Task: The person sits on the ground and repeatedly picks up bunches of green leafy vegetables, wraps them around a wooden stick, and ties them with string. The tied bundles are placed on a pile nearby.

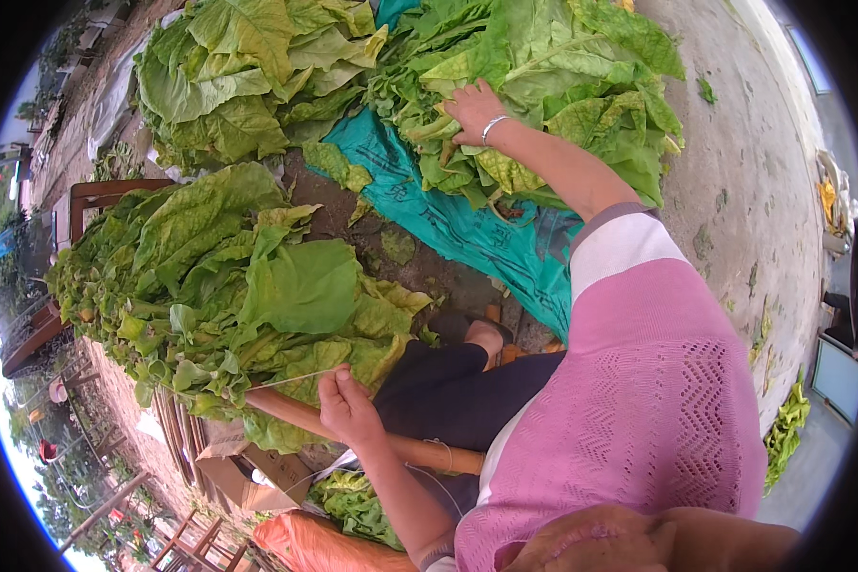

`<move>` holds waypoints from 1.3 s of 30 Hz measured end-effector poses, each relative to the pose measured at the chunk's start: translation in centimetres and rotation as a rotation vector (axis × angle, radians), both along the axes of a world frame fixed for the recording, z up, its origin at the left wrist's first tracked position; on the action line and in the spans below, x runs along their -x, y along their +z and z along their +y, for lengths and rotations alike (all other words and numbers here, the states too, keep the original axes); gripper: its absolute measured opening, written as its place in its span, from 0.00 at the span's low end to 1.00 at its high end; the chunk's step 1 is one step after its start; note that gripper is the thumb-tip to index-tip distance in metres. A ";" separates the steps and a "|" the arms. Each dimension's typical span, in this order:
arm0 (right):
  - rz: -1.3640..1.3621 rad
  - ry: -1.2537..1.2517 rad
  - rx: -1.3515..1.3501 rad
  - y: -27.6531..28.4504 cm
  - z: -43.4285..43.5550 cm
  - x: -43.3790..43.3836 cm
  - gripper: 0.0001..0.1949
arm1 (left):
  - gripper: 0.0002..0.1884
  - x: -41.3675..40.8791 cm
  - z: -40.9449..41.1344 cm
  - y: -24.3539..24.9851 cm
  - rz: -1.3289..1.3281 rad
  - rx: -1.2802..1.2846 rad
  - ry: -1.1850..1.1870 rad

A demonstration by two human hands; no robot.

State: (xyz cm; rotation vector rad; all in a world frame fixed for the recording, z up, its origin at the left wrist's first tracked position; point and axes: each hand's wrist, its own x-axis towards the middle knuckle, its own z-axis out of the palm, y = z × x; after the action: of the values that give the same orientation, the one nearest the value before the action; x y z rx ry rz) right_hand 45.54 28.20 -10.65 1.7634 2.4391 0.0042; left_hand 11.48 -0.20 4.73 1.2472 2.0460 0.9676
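Note:
My left hand (pixel 350 407) pinches a taut pale string (pixel 297 380) between thumb and fingertips. The string runs to the stalk ends of a thick row of large green-yellow leaves (pixel 300 286), apparently tobacco, hanging along a wooden pole (pixel 293 411). That pole slopes under my left hand towards my lap. My right hand (pixel 475 111), a silver bracelet on its wrist, reaches out and lies on a pile of loose leaves (pixel 558 64), its fingers spread over the stems. Beneath the pile lies a green printed plastic sheet (pixel 465 229).
Another leaf heap (pixel 236 71) lies at the upper left. A brown wooden frame (pixel 107 193) stands behind the pole's leaves. Near my left forearm are a cardboard box (pixel 250 472), more leaves (pixel 357 504) and an orange plastic bag (pixel 322 543). Concrete floor (pixel 722 179) stretches along the right.

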 end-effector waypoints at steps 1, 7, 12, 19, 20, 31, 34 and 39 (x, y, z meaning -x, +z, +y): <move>0.003 0.021 -0.056 0.2 -1.1 0.1 0.21 | 0.07 -0.2 0.1 0.2 0.013 0.010 -0.009; 0.324 0.113 -0.166 8.3 -7.1 0.4 0.14 | 0.07 -0.3 0.0 -0.2 -0.079 0.015 0.014; 0.439 0.234 0.144 13.2 -14.5 6.5 0.13 | 0.21 -1.2 0.0 0.0 -0.253 0.164 -0.043; 0.802 0.538 0.662 12.2 -22.5 16.4 0.18 | 0.22 -3.5 0.0 -0.8 -0.339 0.149 0.241; 0.819 0.544 0.709 12.2 -21.4 15.9 0.20 | 0.18 -3.8 0.1 -0.7 -0.365 0.113 0.256; 0.020 -0.281 -0.043 -1.9 -5.7 3.0 0.24 | 0.16 -4.6 0.0 1.6 -0.008 0.048 0.083; 0.247 -0.236 -0.195 0.4 -6.9 2.7 0.14 | 0.14 -3.6 -0.4 0.4 -0.230 0.021 0.096; 0.975 -0.058 -0.371 11.9 -12.7 3.4 0.15 | 0.13 -2.6 -0.2 0.7 -0.449 -0.067 0.144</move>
State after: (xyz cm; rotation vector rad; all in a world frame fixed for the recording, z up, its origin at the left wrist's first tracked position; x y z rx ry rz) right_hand 42.15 15.53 1.24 2.3990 3.1676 -0.5746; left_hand 14.09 -0.43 5.48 0.8253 1.7744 1.2620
